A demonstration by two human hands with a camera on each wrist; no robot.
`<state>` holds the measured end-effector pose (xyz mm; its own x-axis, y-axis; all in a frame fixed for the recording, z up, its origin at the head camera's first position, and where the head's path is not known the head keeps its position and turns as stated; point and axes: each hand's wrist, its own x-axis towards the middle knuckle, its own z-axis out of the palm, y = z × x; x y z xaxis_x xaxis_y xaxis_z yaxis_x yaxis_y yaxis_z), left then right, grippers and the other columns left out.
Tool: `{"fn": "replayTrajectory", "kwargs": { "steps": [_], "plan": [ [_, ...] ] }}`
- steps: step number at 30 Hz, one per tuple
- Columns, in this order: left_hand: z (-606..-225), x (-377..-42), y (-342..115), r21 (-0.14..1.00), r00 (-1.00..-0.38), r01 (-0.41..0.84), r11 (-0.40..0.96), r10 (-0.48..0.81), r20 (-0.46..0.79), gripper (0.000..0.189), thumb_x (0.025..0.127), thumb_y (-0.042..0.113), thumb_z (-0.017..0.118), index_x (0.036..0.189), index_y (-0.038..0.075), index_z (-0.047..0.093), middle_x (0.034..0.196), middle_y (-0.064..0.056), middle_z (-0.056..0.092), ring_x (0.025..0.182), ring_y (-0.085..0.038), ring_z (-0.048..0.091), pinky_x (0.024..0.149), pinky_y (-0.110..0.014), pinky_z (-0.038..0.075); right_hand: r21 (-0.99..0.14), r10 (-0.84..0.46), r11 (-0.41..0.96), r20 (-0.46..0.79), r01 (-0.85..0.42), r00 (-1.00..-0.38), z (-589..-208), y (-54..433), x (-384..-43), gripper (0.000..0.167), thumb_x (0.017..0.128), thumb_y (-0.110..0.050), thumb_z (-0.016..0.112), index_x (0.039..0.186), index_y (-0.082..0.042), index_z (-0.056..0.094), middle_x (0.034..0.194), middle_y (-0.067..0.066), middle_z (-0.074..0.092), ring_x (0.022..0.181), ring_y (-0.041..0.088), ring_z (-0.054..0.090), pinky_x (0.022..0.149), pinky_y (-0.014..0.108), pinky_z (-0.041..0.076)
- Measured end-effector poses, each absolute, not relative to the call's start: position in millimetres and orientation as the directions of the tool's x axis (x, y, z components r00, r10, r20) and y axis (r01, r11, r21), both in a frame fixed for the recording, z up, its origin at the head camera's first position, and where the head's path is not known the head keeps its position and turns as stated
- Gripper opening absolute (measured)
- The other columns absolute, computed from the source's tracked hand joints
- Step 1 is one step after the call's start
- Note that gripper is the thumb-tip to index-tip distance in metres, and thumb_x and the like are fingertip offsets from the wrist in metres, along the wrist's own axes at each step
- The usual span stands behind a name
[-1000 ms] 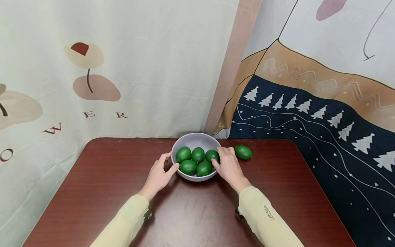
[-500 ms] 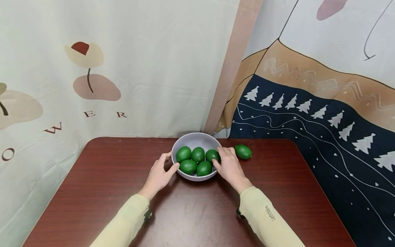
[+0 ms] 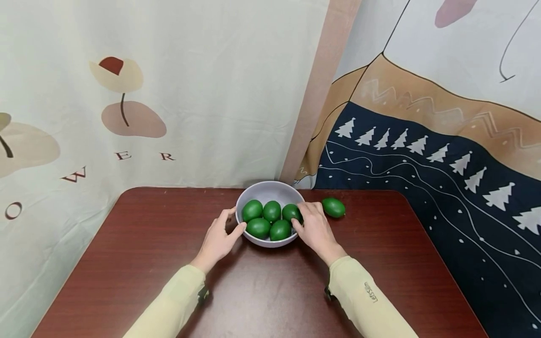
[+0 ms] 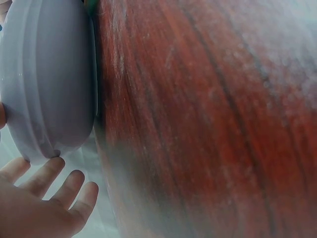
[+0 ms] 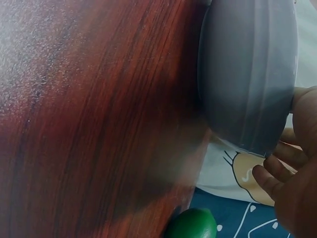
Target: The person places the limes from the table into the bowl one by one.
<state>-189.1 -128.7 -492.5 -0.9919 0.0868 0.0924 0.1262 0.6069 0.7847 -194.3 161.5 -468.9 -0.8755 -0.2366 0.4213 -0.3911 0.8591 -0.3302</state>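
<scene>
A pale grey-purple bowl (image 3: pixel 270 188) stands at the back edge of the table with several smooth green limes (image 3: pixel 258 228) in it. My left hand (image 3: pixel 215 241) holds its left side, thumb at the rim, and in the left wrist view the fingertips (image 4: pixel 57 162) touch the outer wall. On the other side, my right hand (image 3: pixel 316 230) holds the rim, its thumb reaching over the edge beside the rightmost lime (image 3: pixel 289 212). Fingers (image 5: pixel 277 173) of that hand lie against the outside of the bowl in the right wrist view. One more lime (image 3: pixel 333 207) lies on the table just beyond the right hand.
A dark red-brown wood table (image 3: pixel 270 291) extends toward me, its back edge right behind the bowl. A white printed curtain (image 3: pixel 211 117) hangs behind it, and a dark cloth with white trees (image 3: pixel 393 159) hangs at the right.
</scene>
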Motion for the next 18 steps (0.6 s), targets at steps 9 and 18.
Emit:
{"fn": "replayTrajectory", "kwargs": {
  "steps": [9, 18],
  "plan": [
    [-492.2, -187.7, -128.0, 0.787, -0.991, 0.136, 0.602, 0.076, 0.113, 0.059, 0.099, 0.044, 0.067, 0.149, 0.018, 0.051, 0.139, -0.017, 0.061, 0.13, -0.035, 0.053, 0.105, -0.059, 0.042, -0.317, -0.256, 0.843, 0.475, -0.435, -0.842, -472.5, 164.0, -192.6, 0.035, 0.091, -0.015, 0.078, 0.12, 0.003, 0.071, 0.128, 0.017, 0.067, 0.119, 0.033, 0.055, 0.104, 0.045, 0.048],
    [-494.0, -188.8, -128.1, 0.786, -0.99, 0.141, 0.602, 0.085, 0.113, 0.06, 0.099, 0.045, 0.067, 0.15, 0.018, 0.05, 0.14, -0.016, 0.061, 0.13, -0.034, 0.053, 0.106, -0.058, 0.042, -0.368, -0.245, 0.829, 0.438, -0.422, -0.865, -473.4, 168.2, -189.1, 0.033, 0.095, -0.014, 0.074, 0.123, 0.002, 0.07, 0.134, 0.016, 0.064, 0.125, 0.031, 0.054, 0.107, 0.045, 0.048]
  ]
}}
